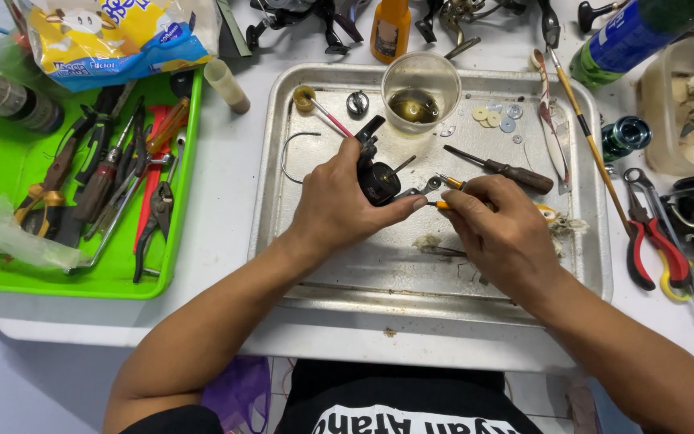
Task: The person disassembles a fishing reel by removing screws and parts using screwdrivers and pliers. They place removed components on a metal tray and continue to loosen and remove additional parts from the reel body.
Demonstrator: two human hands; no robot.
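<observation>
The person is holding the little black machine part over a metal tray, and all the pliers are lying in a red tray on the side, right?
Not quite. The head view shows the pliers lying in a green tray, not a red one. The rest is right: the left hand holds the black part over the metal tray, while the right hand works on it with a small orange-handled tool.

**Lighting and picture quality, head view**

Bright, even light is falling from above. The metal tray (pixel 347 277) is giving off soft glare, and the hands are casting only faint shadows on it. Focus is holding sharp mid-frame; edges are bending slightly from wide-lens distortion.
</observation>
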